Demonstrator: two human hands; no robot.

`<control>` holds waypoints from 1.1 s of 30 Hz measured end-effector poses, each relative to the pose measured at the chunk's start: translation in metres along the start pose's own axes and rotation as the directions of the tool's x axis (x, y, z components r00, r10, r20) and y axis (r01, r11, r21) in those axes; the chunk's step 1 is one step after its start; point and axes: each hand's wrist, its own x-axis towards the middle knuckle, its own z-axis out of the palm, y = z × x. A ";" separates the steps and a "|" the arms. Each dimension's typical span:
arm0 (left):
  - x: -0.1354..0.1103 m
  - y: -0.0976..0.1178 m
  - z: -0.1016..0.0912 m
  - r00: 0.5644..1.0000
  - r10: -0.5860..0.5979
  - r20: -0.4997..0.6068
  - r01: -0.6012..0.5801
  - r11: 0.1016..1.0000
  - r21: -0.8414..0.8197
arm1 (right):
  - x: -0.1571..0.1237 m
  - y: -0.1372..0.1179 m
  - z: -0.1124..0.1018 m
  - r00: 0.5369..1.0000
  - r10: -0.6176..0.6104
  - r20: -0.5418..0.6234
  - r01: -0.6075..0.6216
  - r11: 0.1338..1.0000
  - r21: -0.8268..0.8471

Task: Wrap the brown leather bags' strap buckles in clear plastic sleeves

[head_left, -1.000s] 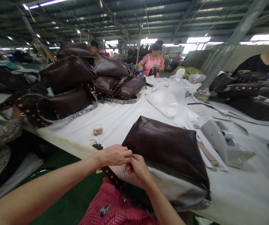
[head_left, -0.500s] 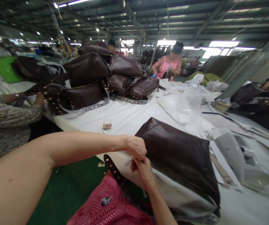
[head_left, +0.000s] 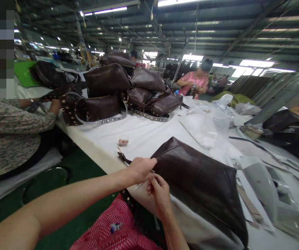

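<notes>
A dark brown leather bag [head_left: 201,180] lies flat on the white table [head_left: 149,133] in front of me. My left hand [head_left: 140,168] pinches the bag's near left corner, fingers closed on the edge. My right hand [head_left: 159,192] sits just below it, fingers curled and pinching something small at the same corner; I cannot make out what. A studded brown strap [head_left: 128,199] hangs down from the table edge below my hands, and its buckle end [head_left: 122,156] lies on the table left of my left hand.
A pile of brown bags [head_left: 123,90] with studded straps is stacked at the far left of the table. Clear plastic bags [head_left: 204,121] and grey paper pieces [head_left: 264,177] lie to the right. A person in a patterned sleeve [head_left: 14,128] works at left; others work farther back.
The view has swung left and down a little. Both hands stay pinched at the bag's corner, and the strap's buckle end has come back into sight on the table.
</notes>
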 end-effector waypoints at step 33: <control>-0.033 -0.011 0.084 0.850 -0.247 -0.465 -0.176 0.700 -0.693 | -0.002 -0.012 -0.005 0.994 0.112 0.016 -0.113 0.990 0.088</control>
